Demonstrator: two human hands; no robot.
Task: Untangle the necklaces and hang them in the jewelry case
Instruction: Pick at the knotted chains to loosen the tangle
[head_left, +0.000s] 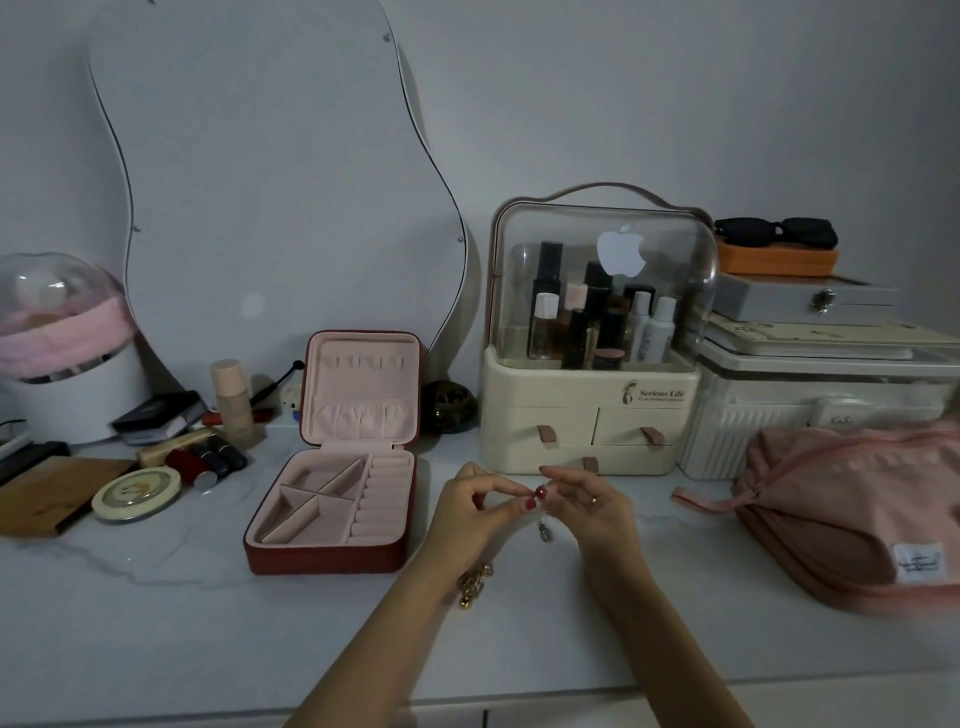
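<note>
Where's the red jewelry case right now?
In the head view, the jewelry case sits open on the white counter, left of the hands, in front of the mirror and left of the cream makeup organizer.

White marbled tabletop (156, 613) carries the open red jewelry case (332, 558), a cream cosmetics organizer (582, 441), a pink pouch (841, 519), and gold necklaces (474, 584) near the front.
</note>
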